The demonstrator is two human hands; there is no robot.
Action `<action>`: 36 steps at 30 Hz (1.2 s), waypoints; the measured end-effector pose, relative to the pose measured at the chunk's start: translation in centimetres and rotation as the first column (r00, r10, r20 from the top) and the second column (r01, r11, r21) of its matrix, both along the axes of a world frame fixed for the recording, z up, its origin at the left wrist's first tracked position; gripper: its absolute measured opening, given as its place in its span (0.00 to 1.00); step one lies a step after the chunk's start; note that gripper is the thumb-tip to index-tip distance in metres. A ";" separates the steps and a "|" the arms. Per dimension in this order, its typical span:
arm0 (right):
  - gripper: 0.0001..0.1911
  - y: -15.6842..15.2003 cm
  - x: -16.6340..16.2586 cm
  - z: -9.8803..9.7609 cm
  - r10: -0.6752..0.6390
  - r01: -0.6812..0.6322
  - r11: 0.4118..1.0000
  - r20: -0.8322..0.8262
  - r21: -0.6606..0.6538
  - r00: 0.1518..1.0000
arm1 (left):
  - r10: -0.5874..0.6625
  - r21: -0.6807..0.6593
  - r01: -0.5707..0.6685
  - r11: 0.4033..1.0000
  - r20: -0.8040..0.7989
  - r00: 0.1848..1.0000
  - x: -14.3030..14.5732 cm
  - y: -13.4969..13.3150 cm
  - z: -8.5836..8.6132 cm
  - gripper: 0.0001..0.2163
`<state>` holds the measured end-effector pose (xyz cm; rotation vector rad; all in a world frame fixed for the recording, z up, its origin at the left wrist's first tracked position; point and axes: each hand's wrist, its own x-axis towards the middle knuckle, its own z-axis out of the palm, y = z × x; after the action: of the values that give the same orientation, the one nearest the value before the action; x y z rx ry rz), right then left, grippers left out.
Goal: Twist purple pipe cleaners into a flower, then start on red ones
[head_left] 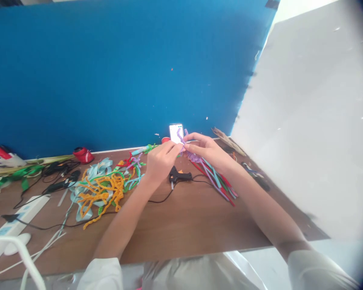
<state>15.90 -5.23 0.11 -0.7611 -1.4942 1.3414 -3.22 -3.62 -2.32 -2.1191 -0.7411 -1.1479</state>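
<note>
My left hand and my right hand meet above the brown table, both pinched on a purple pipe cleaner that curls up between the fingertips. My right hand also grips a bundle of pipe cleaners in red, purple, blue and green, whose ends trail down to the right onto the table. A black glue gun lies just below my hands, its cable running left.
A tangle of orange, light blue and green pipe cleaners and ribbon lies left of my hands. A white power strip sits at the left edge. A phone leans on the blue partition. A red object sits at the back.
</note>
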 end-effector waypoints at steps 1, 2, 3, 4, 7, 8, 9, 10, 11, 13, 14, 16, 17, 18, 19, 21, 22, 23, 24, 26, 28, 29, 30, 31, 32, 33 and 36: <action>0.17 0.0 -0.1 -0.1 -0.003 0.003 1.000 0.001 0.016 1.000 | -0.006 -0.023 0.006 1.000 0.012 1.000 0.0 0.1 0.0 0.10; 0.18 0.1 -0.1 -0.2 -0.007 0.007 1.000 0.006 0.031 1.000 | -0.020 -0.059 0.022 0.998 0.037 0.999 0.0 0.1 -0.1 0.11; 0.18 0.1 -0.1 -0.3 -0.015 0.015 0.999 0.008 0.047 1.000 | -0.041 -0.109 0.048 0.993 0.074 0.996 0.1 0.0 -0.1 0.11; 0.18 0.1 -0.1 -0.4 -0.027 0.027 0.997 0.003 0.067 1.000 | -0.062 -0.170 0.083 0.982 0.125 0.990 0.2 0.0 0.0 0.11; 0.19 0.1 -0.4 -0.7 -0.097 0.103 0.980 -0.042 0.169 0.994 | -0.085 -0.408 0.229 0.884 0.343 0.936 0.8 -0.6 0.2 0.13; 0.19 0.1 -0.6 -0.8 -0.147 0.154 0.962 -0.051 0.226 0.988 | -0.071 -0.489 0.297 0.820 0.429 0.901 1.0 -0.8 0.3 0.15; 0.19 0.0 -0.8 -0.9 -0.210 0.216 0.930 -0.052 0.299 0.976 | -0.061 -0.560 0.402 0.724 0.528 0.847 1.2 -1.0 0.4 0.16; 0.19 -0.2 -1.0 -1.0 -0.280 0.278 0.883 -0.050 0.379 0.959 | -0.047 -0.598 0.523 0.606 0.630 0.775 1.5 -1.2 0.5 0.17; 0.19 -0.3 -1.2 -1.0 -0.344 0.328 0.829 -0.050 0.453 0.938 | -0.027 -0.596 0.642 0.482 0.722 0.691 1.7 -1.3 0.7 0.17; 0.19 -0.5 -1.4 -1.1 -0.404 0.369 0.756 -0.058 0.542 0.913 | 0.032 -0.523 0.804 0.284 0.843 0.538 1.9 -1.6 1.0 0.17; 0.20 -0.6 -1.5 -1.0 -0.396 0.366 0.752 -0.069 0.549 0.916 | 0.055 -0.487 0.842 0.233 0.871 0.489 2.0 -1.7 1.1 0.17; 0.25 -0.6 -1.4 -0.8 -0.335 0.342 0.797 -0.108 0.497 0.936 | 0.061 -0.469 0.856 0.216 0.882 0.467 1.9 -1.9 1.4 0.17; 0.28 -0.6 -1.4 -0.7 -0.297 0.326 0.831 -0.137 0.451 0.945 | 0.045 -0.482 0.845 0.232 0.873 0.486 1.8 -2.0 1.6 0.17; 0.31 -0.7 -1.2 -0.5 -0.259 0.306 0.864 -0.168 0.400 0.951 | 0.022 -0.501 0.827 0.256 0.858 0.513 1.7 -2.1 1.8 0.17; 0.34 -0.7 -1.1 -0.3 -0.218 0.275 0.896 -0.195 0.348 0.956 | -0.001 -0.523 0.803 0.285 0.838 0.546 1.5 -2.3 1.9 0.18; 0.35 -0.7 -0.8 0.1 -0.119 0.172 0.952 -0.212 0.254 0.970 | -0.041 -0.568 0.747 0.345 0.786 0.617 1.0 -2.5 2.3 0.18; 0.33 -0.7 -0.6 0.2 -0.067 0.111 0.970 -0.201 0.215 0.977 | -0.056 -0.589 0.716 0.374 0.757 0.651 0.7 -2.6 2.5 0.18; 0.30 -0.8 -0.4 0.3 -0.020 0.053 0.982 -0.179 0.182 0.984 | -0.076 -0.611 0.682 0.401 0.720 0.690 0.5 -2.7 2.7 0.18; 0.27 -0.8 -0.2 0.5 0.019 0.005 0.988 -0.152 0.156 0.988 | -0.104 -0.621 0.652 0.434 0.685 0.721 0.2 -2.8 2.9 0.17; 0.21 -0.9 0.1 0.6 0.073 -0.058 0.989 -0.108 0.132 0.991 | -0.136 -0.629 0.602 0.492 0.628 0.766 -0.2 -3.0 3.3 0.14; 0.18 -1.0 0.3 0.7 0.122 -0.110 0.983 -0.074 0.145 0.990 | -0.160 -0.630 0.555 0.543 0.571 0.805 -0.6 -3.2 3.6 0.12; 0.17 -1.1 0.5 0.8 0.146 -0.135 0.977 -0.055 0.162 0.988 | -0.174 -0.634 0.526 0.566 0.532 0.829 -0.8 -3.3 3.8 0.11; 0.16 -1.3 0.6 1.0 0.167 -0.159 0.970 -0.030 0.185 0.986 | -0.195 -0.638 0.494 0.591 0.481 0.854 -1.1 -3.5 4.1 0.11; 0.15 -1.6 0.7 1.2 0.186 -0.183 0.960 0.004 0.211 0.982 | -0.220 -0.643 0.459 0.613 0.419 0.881 -1.3 -3.6 4.3 0.11; 0.14 -1.9 0.9 1.4 0.201 -0.206 0.949 0.048 0.240 0.978 | -0.252 -0.640 0.426 0.640 0.350 0.903 -1.6 -3.8 4.6 0.12; 0.13 -2.2 0.9 1.6 0.211 -0.231 0.934 0.104 0.273 0.972 | -0.285 -0.634 0.396 0.664 0.275 0.918 -1.9 -4.1 4.9 0.12; 0.09 -3.4 1.0 2.4 0.189 -0.312 0.869 0.325 0.383 0.927 | -0.349 -0.682 0.300 0.667 0.070 0.934 -2.5 -4.8 5.6 0.09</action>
<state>16.88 -8.63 2.48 -0.4881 -2.0887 1.0533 -5.76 -8.40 3.31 -3.0097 -0.8702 -1.0645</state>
